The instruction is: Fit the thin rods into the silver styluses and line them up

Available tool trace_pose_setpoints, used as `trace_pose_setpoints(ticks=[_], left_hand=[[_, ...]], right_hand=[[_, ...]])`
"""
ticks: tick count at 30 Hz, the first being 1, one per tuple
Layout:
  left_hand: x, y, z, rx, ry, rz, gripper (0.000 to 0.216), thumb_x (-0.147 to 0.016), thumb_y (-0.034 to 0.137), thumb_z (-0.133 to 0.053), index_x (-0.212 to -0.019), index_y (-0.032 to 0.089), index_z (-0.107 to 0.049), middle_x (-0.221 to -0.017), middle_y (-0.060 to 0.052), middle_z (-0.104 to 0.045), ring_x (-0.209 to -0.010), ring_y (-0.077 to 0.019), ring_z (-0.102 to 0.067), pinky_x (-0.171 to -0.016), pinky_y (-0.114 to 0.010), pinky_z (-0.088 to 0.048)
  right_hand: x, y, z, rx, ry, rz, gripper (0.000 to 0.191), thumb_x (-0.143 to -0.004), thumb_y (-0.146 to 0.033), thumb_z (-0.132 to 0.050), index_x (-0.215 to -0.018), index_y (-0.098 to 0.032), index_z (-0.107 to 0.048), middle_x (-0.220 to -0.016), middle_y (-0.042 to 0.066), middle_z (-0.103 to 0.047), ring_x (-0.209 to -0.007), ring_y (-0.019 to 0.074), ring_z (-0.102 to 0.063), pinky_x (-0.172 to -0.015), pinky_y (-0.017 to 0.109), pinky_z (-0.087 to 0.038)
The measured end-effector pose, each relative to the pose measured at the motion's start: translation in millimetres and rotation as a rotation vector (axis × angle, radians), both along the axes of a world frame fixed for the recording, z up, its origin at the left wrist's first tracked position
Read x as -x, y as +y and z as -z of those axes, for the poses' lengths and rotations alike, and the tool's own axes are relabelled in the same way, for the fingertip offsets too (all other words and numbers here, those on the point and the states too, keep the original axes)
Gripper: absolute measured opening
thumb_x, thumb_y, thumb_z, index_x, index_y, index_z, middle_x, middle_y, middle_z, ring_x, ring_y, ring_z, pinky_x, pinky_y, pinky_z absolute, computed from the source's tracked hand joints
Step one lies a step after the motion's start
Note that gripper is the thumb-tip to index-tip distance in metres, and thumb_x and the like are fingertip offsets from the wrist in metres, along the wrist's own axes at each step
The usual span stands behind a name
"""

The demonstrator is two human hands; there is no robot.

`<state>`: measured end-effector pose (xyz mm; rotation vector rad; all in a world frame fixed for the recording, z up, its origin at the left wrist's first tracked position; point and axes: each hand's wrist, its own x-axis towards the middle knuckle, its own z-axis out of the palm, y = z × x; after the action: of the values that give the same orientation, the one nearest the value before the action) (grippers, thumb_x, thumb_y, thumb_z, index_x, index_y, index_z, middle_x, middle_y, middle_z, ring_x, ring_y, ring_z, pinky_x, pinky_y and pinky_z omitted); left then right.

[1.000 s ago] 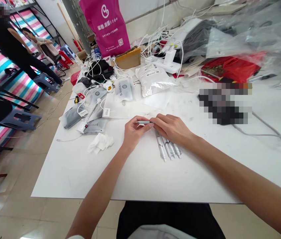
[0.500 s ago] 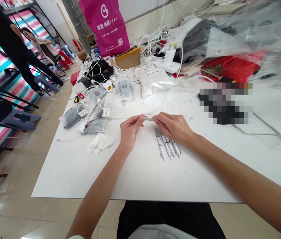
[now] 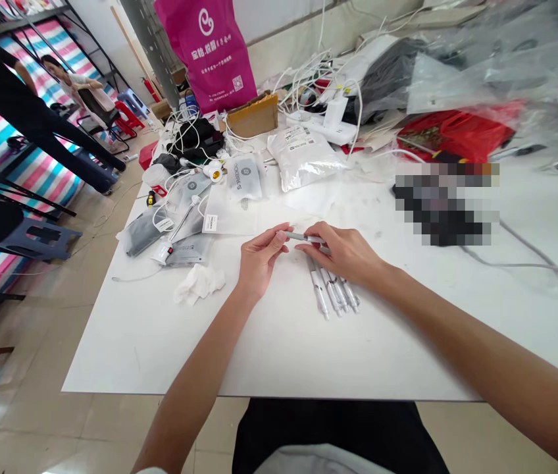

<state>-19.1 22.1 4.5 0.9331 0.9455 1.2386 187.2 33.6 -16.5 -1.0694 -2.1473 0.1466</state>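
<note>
A slim grey pen is held level above the white table. My left hand pinches its left end between thumb and fingertips. My right hand is around the pen's right end, its index finger on top and its thumb lower, a little apart from the barrel. Part of the pen is hidden by the right fingers. Just below the right hand lie several grey-and-white pens side by side, their upper ends partly covered by that hand.
Crumpled tissue lies left of my hands. Behind are packaged items, a white plastic parcel, tangled cables and a pink bag. A pixelated dark object sits at right. People are at far left beyond the table.
My right thumb has moved down and away from the pen, and more of the barrel shows between my hands. The left hand keeps its pinch. The standing person at left has shifted.
</note>
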Motion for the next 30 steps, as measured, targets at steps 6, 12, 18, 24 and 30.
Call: trace_pose_setpoints(ticks=[6, 12, 18, 24, 30], left_hand=[[0.0, -0.2, 0.9, -0.038, 0.036, 0.021, 0.026, -0.084, 0.045, -0.086, -0.102, 0.026, -0.086, -0.12, -0.006, -0.078, -0.104, -0.0191, -0.067, -0.084, -0.03, -0.053], [-0.6, -0.7, -0.3, -0.034, 0.054, 0.014, 0.028, -0.083, 0.046, -0.086, -0.103, 0.027, -0.086, -0.122, -0.006, -0.078, -0.101, -0.0186, -0.066, -0.084, -0.031, -0.052], [-0.3, -0.5, -1.6, -0.057, 0.048, 0.019, 0.03, -0.082, 0.045, -0.087, -0.105, 0.026, -0.085, -0.117, -0.006, -0.079, -0.1, -0.0187, -0.066, -0.084, -0.031, -0.051], [-0.5, 0.3, 0.5, -0.087, 0.059, 0.008, 0.028, -0.084, 0.044, -0.085, -0.105, 0.025, -0.085, -0.118, -0.007, -0.077, -0.098, -0.0172, -0.065, -0.082, -0.029, -0.052], [-0.6, 0.7, 1.3, -0.158, 0.095, -0.02, 0.027, -0.085, 0.045, -0.085, -0.103, 0.024, -0.085, -0.114, -0.008, -0.079, -0.096, -0.018, -0.067, -0.083, -0.031, -0.052]], right_hand=[[-0.2, -1.0, -4.1, -0.042, -0.002, -0.036, 0.024, -0.112, -0.038, -0.046, -0.106, -0.021, -0.062, -0.086, 0.002, -0.074, -0.057, 0.0128, -0.055, -0.053, 0.028, -0.033], [-0.5, 0.0, -4.8, 0.007, -0.021, -0.038, 0.033, -0.114, -0.04, -0.037, -0.106, -0.021, -0.063, -0.091, 0.004, -0.073, -0.065, 0.0146, -0.06, -0.055, 0.029, -0.034], [-0.4, 0.2, -2.3, 0.035, 0.011, 0.005, 0.026, -0.109, -0.045, -0.051, -0.111, -0.021, -0.059, -0.091, 0.005, -0.074, -0.061, 0.0152, -0.06, -0.053, 0.028, -0.035], [-0.8, 0.4, -3.2, -0.009, -0.029, 0.007, 0.024, -0.111, -0.041, -0.047, -0.113, -0.021, -0.06, -0.094, 0.004, -0.074, -0.065, 0.015, -0.061, -0.053, 0.028, -0.033], [0.1, -0.6, -5.2, 0.027, -0.022, -0.013, 0.029, -0.113, -0.039, -0.042, -0.102, -0.022, -0.062, -0.087, 0.004, -0.073, -0.064, 0.0149, -0.06, -0.054, 0.029, -0.032]])
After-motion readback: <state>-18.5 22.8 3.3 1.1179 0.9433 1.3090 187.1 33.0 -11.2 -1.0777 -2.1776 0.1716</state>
